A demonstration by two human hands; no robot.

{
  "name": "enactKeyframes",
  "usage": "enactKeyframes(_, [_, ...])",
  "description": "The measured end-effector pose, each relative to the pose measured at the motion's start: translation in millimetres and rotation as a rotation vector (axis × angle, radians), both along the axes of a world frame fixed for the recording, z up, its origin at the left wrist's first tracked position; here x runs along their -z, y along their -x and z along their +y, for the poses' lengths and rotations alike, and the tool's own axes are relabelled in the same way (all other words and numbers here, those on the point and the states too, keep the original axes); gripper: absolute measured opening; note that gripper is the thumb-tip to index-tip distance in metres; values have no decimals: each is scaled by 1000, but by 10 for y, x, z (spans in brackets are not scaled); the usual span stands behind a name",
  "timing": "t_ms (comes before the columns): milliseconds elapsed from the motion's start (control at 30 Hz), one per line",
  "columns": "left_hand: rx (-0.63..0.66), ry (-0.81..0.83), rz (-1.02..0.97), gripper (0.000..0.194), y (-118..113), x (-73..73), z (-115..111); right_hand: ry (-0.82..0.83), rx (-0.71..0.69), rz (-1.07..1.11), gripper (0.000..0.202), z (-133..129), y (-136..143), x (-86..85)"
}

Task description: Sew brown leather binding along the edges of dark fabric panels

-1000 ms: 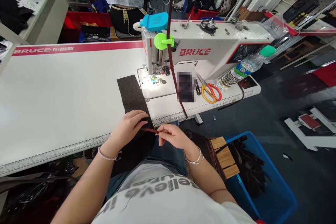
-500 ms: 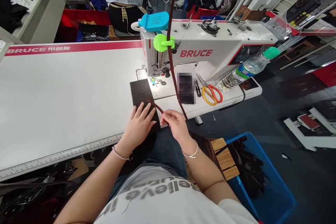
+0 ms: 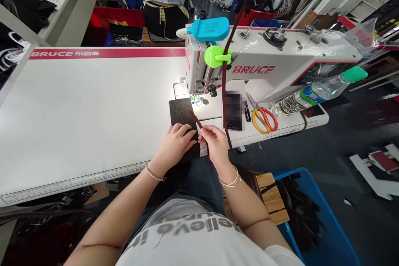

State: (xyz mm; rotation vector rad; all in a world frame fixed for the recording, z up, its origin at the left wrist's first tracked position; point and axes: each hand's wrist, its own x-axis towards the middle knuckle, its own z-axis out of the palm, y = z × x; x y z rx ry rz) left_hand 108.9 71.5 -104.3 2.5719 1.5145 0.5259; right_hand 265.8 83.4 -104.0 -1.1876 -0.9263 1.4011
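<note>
Brown strip pinched over the dark panel's right side

The brown strip (image 3: 195,118) is near the centre of the frame, its short free end out over the dark panel (image 3: 181,111). Its long axis slants from the right hand (image 3: 214,143) toward the upper left; whether that end touches the panel cannot be told. The right hand is the nearer one, closed in a pinch on the strip at the panel's right edge. The left hand (image 3: 176,143) lies palm down on the panel, gripping nothing visible, fingers a little bent, just left of the strip. The panel runs from the table's front edge up to just beside the lit needle area of the sewing machine (image 3: 252,60).

Compared with half a second ago, the strip stands steeper and its tip lies above the left fingertips, which are less spread; the whole view has shifted too.

Farther out, a long brown cord (image 3: 225,87) hangs before the machine, with scissors (image 3: 264,120) and a bottle (image 3: 314,93) on the table (image 3: 93,112) to the right.
</note>
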Motion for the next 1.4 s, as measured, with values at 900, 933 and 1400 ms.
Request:
enactKeyframes(900, [-61,-41,52,47,-117,79,-72,-277,-320,-787,16,61,-92,-176])
enactKeyframes(933, [-56,-38,54,47,-107,73,-59,-244,-316,-723,15,78,-106,-172])
enactKeyframes(1400, [-61,-19,73,41,-14,56,280,-390,-204,-581,11,494,-28,6])
